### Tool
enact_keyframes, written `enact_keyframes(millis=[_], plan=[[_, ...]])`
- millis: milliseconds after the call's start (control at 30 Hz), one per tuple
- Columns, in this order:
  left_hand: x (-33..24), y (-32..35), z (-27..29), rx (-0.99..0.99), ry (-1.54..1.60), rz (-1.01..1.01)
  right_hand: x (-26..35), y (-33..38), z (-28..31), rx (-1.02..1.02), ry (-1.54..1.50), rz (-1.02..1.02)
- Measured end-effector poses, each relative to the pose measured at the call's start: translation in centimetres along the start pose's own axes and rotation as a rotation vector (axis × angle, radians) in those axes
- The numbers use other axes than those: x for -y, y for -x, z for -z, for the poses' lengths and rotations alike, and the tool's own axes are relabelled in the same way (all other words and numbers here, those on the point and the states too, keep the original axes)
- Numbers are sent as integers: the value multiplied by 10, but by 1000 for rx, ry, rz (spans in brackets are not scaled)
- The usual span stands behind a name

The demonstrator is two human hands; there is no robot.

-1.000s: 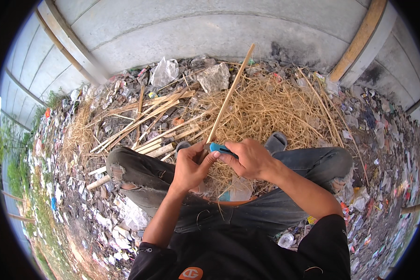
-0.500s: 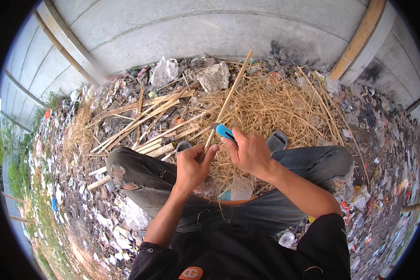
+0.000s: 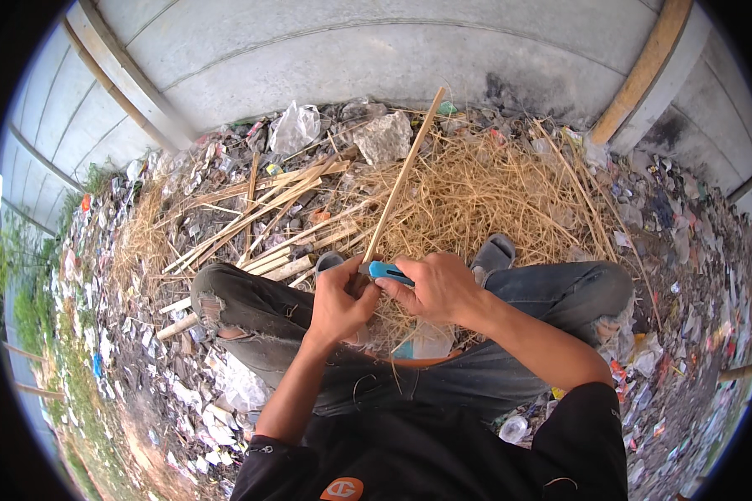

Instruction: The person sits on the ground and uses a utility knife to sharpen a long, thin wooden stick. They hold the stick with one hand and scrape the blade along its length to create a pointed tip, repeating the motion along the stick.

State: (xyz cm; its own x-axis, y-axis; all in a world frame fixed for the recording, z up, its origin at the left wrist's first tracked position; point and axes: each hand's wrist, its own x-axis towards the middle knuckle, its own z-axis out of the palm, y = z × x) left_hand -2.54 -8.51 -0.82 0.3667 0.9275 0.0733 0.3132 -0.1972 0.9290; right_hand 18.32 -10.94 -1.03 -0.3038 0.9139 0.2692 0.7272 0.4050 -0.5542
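Note:
My left hand [image 3: 340, 301] grips the near end of a long, pale bamboo strip [image 3: 405, 171], which slants up and away toward the wall. In my right hand [image 3: 443, 289] is a blue utility knife [image 3: 386, 271], its front end right by my left fingers at the strip's lower part. The blade is hidden there. Both hands are close together between my bent knees. Beyond them lies a heap of straw-coloured shavings [image 3: 510, 188].
Split bamboo strips [image 3: 267, 213] lie at the left on litter-strewn ground. A rock [image 3: 383, 139] and a clear plastic bag [image 3: 294, 128] sit near the grey concrete wall [image 3: 376, 63]. A wooden post [image 3: 643, 71] stands at right.
My right hand has moved the knife nearer along the strip, down to my left hand. The strip's far end has shifted slightly left.

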Motion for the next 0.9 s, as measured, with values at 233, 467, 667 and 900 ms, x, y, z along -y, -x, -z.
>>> enact_keyframes(millis=[233, 467, 667, 900], plan=[[4, -1, 1, -14, -110, 27, -31, -35, 19, -121, 166, -217], [37, 64, 16, 101, 133, 184, -177, -18, 163, -843, -38, -781], [15, 47, 26, 41, 139, 195, -81, -28, 101, -578, -320, -354], [6, 31, 14, -57, -134, 29, -5, -21, 15, -33, 137, 10]])
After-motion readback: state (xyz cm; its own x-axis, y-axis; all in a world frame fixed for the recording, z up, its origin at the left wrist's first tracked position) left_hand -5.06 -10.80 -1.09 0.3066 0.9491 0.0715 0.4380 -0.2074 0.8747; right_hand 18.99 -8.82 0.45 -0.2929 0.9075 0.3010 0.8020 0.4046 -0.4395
